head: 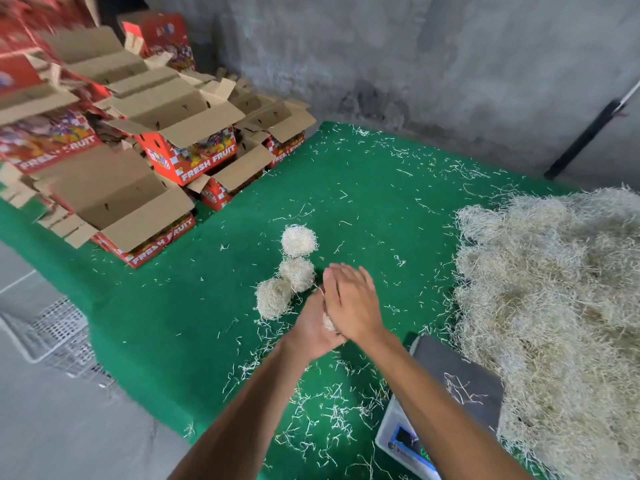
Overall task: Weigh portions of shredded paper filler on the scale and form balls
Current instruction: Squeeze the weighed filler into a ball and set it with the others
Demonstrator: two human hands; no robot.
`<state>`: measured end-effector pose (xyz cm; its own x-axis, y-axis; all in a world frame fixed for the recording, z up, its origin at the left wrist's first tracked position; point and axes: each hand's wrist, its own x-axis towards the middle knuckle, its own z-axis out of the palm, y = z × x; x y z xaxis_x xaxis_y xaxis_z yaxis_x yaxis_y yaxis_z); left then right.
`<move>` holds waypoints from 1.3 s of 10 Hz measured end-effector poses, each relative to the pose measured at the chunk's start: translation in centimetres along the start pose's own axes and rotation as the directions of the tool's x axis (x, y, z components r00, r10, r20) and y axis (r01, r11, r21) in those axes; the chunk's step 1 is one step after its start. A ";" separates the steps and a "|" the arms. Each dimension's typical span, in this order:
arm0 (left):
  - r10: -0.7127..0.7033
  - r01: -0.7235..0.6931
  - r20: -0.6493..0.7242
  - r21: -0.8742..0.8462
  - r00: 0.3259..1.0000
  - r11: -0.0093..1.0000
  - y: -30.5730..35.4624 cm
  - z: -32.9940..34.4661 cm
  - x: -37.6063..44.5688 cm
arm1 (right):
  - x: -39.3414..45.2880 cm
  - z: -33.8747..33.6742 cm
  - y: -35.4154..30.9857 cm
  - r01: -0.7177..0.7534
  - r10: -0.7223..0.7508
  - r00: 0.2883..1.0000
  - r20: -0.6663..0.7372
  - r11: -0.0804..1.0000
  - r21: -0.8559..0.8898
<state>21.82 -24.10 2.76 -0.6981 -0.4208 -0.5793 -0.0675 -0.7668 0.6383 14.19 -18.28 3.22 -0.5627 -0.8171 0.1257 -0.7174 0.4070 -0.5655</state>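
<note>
Step in hand: rolling a portion of shredded paper [328, 322] into a ball. It sits pressed between the palms, above the green surface [363, 188], only a sliver showing.

Left hand [313, 332]: underneath, palm up, cupping the portion. Right hand [349, 303]: on top, fingers [341, 275] straight and close together, pressing flat.

Advice: roll in circles with even pressure and tuck in stray strands, so the ball matches the others.

Finished balls [298, 241]: three, in a line just beside the hands, the nearer two touching.

Loose filler pile [554, 306]: right, large.

Scale [460, 379]: between pile and right forearm; the platform carries a few strands only.

Fruit cartons [187, 143]: far left, stacked, flaps open; contents cannot be told.

Perforated basket [52, 334]: on the floor, left; contents not discernible.
</note>
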 end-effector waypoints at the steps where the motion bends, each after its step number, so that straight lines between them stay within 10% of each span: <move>1: -0.094 0.070 -0.158 -0.152 0.983 0.986 2.0 -3.4 2.4 | 0.9 1.4 0.2 -0.025 0.034 0.999 -0.040 0.975 0.219; 3: -0.238 0.158 -0.320 -0.257 0.917 0.953 5.6 -6.9 6.3 | 3.1 4.4 1.4 -0.289 0.227 0.948 0.223 0.906 0.309; 5: 0.014 0.094 -0.496 0.192 0.868 0.977 3.7 -7.0 8.0 | 4.1 5.6 3.4 -0.410 0.316 0.891 0.327 0.868 0.279; 8: 0.284 -0.136 -0.185 0.561 0.941 0.817 -0.3 -1.0 8.2 | 1.0 1.8 8.0 -0.462 0.415 0.886 0.205 0.815 0.350; 11: -0.288 0.245 -0.067 0.725 0.955 0.644 -7.9 4.0 7.0 | -5.5 -2.1 13.9 -0.512 0.500 0.856 0.129 0.786 0.348; 13: 0.337 -0.057 -0.148 0.846 0.930 0.530 -6.7 3.7 6.9 | -5.5 -2.1 13.3 -0.452 0.464 0.883 0.075 0.793 0.408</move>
<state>14.86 -20.10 -3.63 -0.5659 -0.7216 -0.3988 -0.5990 0.0275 0.8003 6.89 -7.48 -3.31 -0.7984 -0.5633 -0.2128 -0.1472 0.5253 -0.8381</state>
